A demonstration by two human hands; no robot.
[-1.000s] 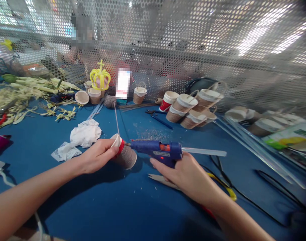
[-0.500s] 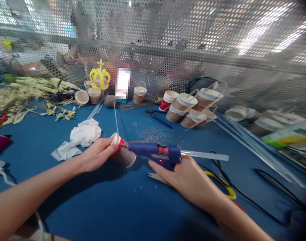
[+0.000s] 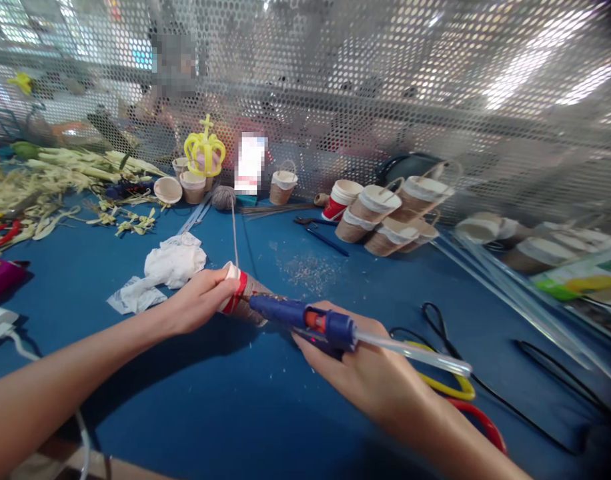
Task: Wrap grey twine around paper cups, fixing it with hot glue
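Observation:
My left hand (image 3: 205, 301) is closed around the rim end of a paper cup (image 3: 256, 291), which lies tilted with its base to the right. Red shows near the rim, and grey-brown twine wraps the rest. A strand of twine (image 3: 234, 233) runs from the cup back to a ball of twine (image 3: 223, 198). Wrapped around the handle of a blue hot glue gun (image 3: 290, 312), my right hand (image 3: 370, 373) holds the nozzle against or very close to the red band; contact is unclear. A clear glue stick (image 3: 425, 355) juts from the gun's back. My right hand hides its trigger.
Scissors with yellow and red handles (image 3: 485, 423) lie under my right forearm, beside a black cord (image 3: 438, 327). Crumpled white material (image 3: 175, 260) sits beyond my left hand. Twine-wrapped cups (image 3: 378, 203), pliers (image 3: 318, 230) and a yellow crown (image 3: 205, 157) stand or lie before the perforated metal screen.
The glue gun has tilted, its back end swinging lower and its nozzle shifting slightly down the cup. My right hand has turned with it. My left hand keeps its hold on the cup.

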